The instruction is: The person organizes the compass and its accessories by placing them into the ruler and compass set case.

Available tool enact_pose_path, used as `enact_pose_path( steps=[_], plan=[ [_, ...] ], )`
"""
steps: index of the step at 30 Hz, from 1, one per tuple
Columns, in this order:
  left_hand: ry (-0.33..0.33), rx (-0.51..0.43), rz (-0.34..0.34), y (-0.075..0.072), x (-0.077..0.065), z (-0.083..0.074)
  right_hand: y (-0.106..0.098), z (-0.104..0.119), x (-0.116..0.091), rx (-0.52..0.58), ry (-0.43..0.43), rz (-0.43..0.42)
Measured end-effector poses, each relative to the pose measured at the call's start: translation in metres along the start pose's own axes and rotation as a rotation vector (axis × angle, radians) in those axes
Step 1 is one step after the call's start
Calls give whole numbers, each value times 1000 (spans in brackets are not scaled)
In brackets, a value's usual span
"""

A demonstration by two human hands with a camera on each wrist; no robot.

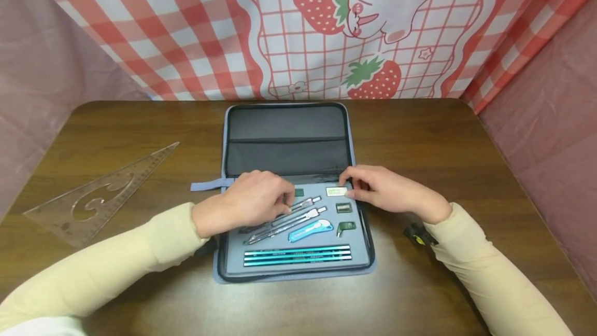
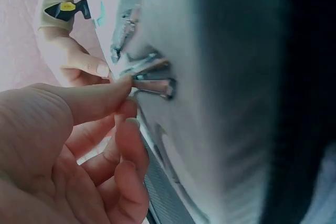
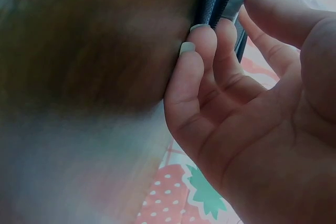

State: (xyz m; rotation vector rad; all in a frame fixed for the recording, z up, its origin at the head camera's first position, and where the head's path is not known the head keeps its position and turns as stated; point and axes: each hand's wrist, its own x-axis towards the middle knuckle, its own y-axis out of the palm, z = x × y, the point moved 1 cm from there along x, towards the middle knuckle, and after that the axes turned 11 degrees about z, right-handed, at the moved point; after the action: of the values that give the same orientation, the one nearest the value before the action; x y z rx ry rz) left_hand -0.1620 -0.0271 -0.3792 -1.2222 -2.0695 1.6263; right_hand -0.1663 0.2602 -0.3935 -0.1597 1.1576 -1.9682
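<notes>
A zip stationery case [image 1: 294, 269] lies open on the table, its grey tray facing up. Over its left part, my left hand [image 1: 254, 198] pinches a metal compass [image 2: 155, 85] between thumb and forefinger. A second compass [image 1: 284, 224] lies slantwise just below. At the tray's upper right corner my right hand [image 1: 387, 188] holds a white and green eraser [image 1: 336, 191], thumb on its right end and forefinger at its upper edge. Its other fingers rest along the zip edge [image 3: 210, 9]. A sharpener [image 1: 343, 208], a small dark green piece [image 1: 346, 228] and a blue cutter [image 1: 310, 230] lie nearby.
Several teal pencils [image 1: 297, 255] lie along the tray's front. The lid [image 1: 286, 123], with a dark pocket, is folded back. A clear set square [image 1: 100, 196] lies at the table's left. A checked strawberry cloth [image 1: 186, 25] hangs behind the table [image 1: 420, 139].
</notes>
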Motion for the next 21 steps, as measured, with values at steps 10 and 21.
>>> enact_pose_path(
  steps=[10,21],
  plan=[
    [-51,-45,-74,-13,-20,33,1,0,3,2,-1,10],
    [-445,-91,6,-43,-124,158,1,-2,0,9,4,12]
  ],
)
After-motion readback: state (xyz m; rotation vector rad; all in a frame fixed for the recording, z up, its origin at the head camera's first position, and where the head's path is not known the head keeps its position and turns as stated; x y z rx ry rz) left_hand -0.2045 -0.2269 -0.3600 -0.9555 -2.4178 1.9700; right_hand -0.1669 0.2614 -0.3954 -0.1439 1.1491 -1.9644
